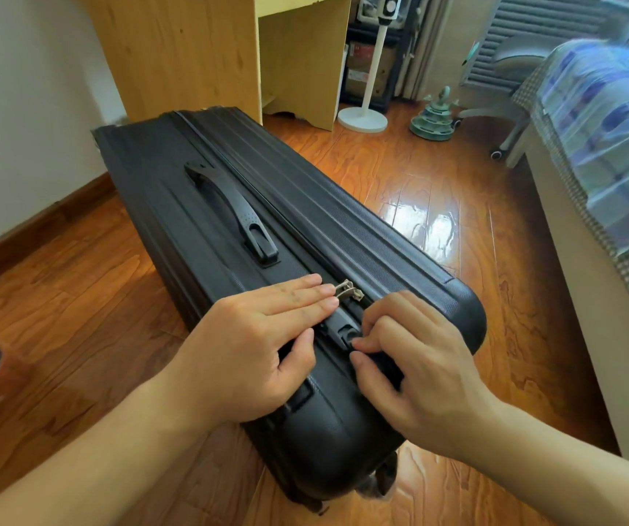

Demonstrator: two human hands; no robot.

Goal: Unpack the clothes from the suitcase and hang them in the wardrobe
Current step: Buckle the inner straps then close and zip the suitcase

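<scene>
A closed black hard-shell suitcase [316,229] stands on its long side on the wooden floor, its side handle [229,206] facing up. My left hand [252,336] lies flat on the top near the end closest to me, its straight fingers reaching the metal zipper pulls [349,289]. My right hand [411,358] has curled fingers, and its thumb and fingertips pinch the small lock [350,334] beside the zipper. No clothes are visible.
A light wooden cabinet [176,51] stands behind the suitcase against the white wall. A bed [608,153] with a blue patterned cover runs along the right. A white fan stand [362,119], a green ornament [436,119] and a chair base stand further back on the floor.
</scene>
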